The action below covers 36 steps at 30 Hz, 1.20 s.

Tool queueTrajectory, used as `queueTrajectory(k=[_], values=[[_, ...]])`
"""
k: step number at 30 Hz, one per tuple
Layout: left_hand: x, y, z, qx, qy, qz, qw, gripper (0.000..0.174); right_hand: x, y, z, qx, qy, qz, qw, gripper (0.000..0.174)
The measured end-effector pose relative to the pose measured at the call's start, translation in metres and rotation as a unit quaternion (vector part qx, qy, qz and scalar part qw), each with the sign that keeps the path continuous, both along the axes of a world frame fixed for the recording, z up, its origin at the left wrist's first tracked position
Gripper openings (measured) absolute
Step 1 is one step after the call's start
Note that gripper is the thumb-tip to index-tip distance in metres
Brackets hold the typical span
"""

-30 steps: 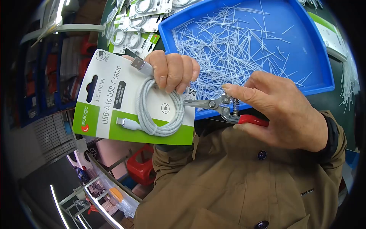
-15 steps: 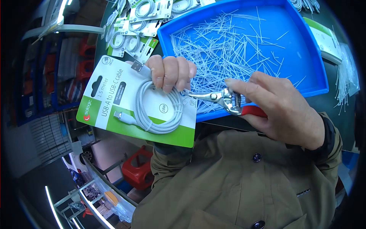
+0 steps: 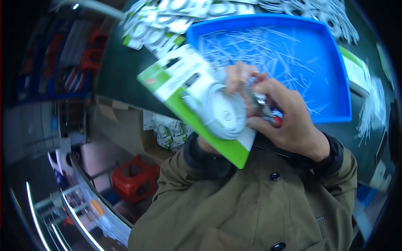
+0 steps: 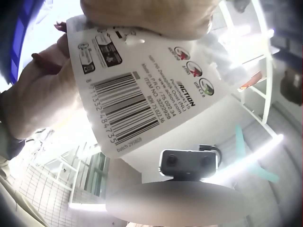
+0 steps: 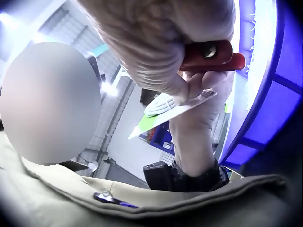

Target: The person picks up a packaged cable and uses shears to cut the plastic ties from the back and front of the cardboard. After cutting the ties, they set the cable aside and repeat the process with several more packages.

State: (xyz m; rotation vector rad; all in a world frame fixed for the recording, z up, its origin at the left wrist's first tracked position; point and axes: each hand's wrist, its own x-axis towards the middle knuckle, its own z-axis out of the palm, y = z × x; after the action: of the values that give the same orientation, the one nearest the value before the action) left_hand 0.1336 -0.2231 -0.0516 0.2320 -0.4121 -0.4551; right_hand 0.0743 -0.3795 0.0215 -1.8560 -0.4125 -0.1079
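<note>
- Two bare hands meet over the person's front: the left hand [image 3: 239, 78] pinches a packaged cable card [image 3: 167, 98] by one side, and the right hand [image 3: 293, 125] is curled round a pair of cutters [image 3: 264, 107].
- The card, white and green, is held tilted above the coat [image 3: 243, 184]; a pale coiled cable [image 3: 208, 109] sits on its front, near the cutters.
- The left wrist view shows the back of the card, with a barcode [image 4: 125, 109] and printed text.
- The red handles [image 5: 206, 57] of the cutters lie in the right hand; where the tips point is too blurred to tell.
- A blue tray [image 3: 320, 50] lies on the green table [image 3: 119, 79], with many thin white strips [image 3: 261, 50] scattered in it.
- More packaged cables [image 3: 157, 35] are piled on the table beside the tray, and loose white cables [image 3: 316, 14] lie behind it.
- Beside the tray's other side are a green-and-white stack [image 3: 357, 75] and a white bundle of strands [image 3: 368, 113].
- A cardboard box [image 3: 127, 129] by the table holds packages [image 3: 169, 136], near a red stool [image 3: 134, 182].
</note>
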Motion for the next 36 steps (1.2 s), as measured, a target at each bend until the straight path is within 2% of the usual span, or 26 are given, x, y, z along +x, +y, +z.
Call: queueTrajectory(k=[1,3,7,9,11,13,16,18,19,21,23,25,27,28,30,32,34,35,36], values=[[-0.006,-0.007,0.011,-0.014,-0.011,0.003,1.000,0.026,-0.001,-0.002,0.002,-0.025,0.023,0.009,0.999,0.040],[0.002,-0.010,-0.006,-0.037,-0.106,0.053,0.992,0.032,-0.004,-0.009,0.008,-0.070,0.056,0.018,0.996,0.037],[-0.002,0.007,0.033,-0.021,-0.081,0.147,0.986,0.041,-0.009,-0.019,0.013,-0.117,0.050,0.009,0.992,0.032],[0.010,0.041,0.036,-0.026,-0.042,0.179,0.983,0.040,-0.013,-0.026,0.012,-0.127,0.051,-0.011,0.990,0.029],[0.019,0.092,0.038,-0.027,-0.049,0.167,0.984,0.050,-0.013,-0.038,0.009,-0.141,0.056,-0.040,0.988,0.027],[0.008,0.159,0.051,0.024,-0.071,0.160,0.984,0.052,-0.009,-0.050,0.005,-0.172,0.049,-0.077,0.981,0.024],[-0.019,0.272,0.014,0.118,-0.054,0.236,0.963,0.049,-0.002,-0.066,-0.005,-0.203,0.027,-0.135,0.970,0.026],[-0.050,0.360,-0.026,0.208,-0.023,0.305,0.929,0.052,0.001,-0.069,-0.003,-0.212,0.016,-0.170,0.962,0.029],[-0.053,0.343,-0.022,0.315,0.170,0.505,0.786,0.058,0.001,-0.075,-0.002,-0.222,0.055,-0.177,0.957,0.031],[-0.065,0.341,-0.035,0.441,0.300,0.612,0.584,0.075,0.000,-0.077,-0.007,-0.161,0.063,-0.180,0.968,0.031],[-0.077,0.390,-0.110,0.511,0.245,0.564,0.601,0.085,0.005,-0.080,-0.006,-0.168,0.047,-0.200,0.964,0.027],[-0.075,0.406,-0.155,0.520,0.283,0.502,0.631,0.086,0.006,-0.080,-0.005,-0.182,0.035,-0.213,0.959,0.024],[-0.065,0.399,-0.173,0.484,0.355,0.465,0.651,0.084,0.009,-0.082,-0.009,-0.178,0.017,-0.225,0.958,0.024],[-0.057,0.391,-0.179,0.458,0.393,0.484,0.634,0.083,0.010,-0.084,-0.011,-0.155,0.030,-0.225,0.961,0.025],[-0.033,0.373,-0.159,0.474,0.326,0.568,0.588,0.077,0.010,-0.089,-0.012,-0.110,0.062,-0.219,0.967,0.028],[-0.013,0.353,-0.116,0.490,0.249,0.621,0.559,0.069,0.009,-0.094,-0.010,-0.131,0.089,-0.212,0.964,0.043],[0.021,0.320,-0.051,0.512,0.160,0.632,0.558,0.055,0.009,-0.101,-0.008,-0.151,0.125,-0.195,0.961,0.053],[0.037,0.303,-0.019,0.522,0.114,0.631,0.562,0.047,0.009,-0.103,-0.005,-0.170,0.142,-0.183,0.958,0.068],[0.056,0.284,0.004,0.551,0.058,0.612,0.565,0.039,0.008,-0.103,-0.003,-0.175,0.132,-0.176,0.960,0.070]])
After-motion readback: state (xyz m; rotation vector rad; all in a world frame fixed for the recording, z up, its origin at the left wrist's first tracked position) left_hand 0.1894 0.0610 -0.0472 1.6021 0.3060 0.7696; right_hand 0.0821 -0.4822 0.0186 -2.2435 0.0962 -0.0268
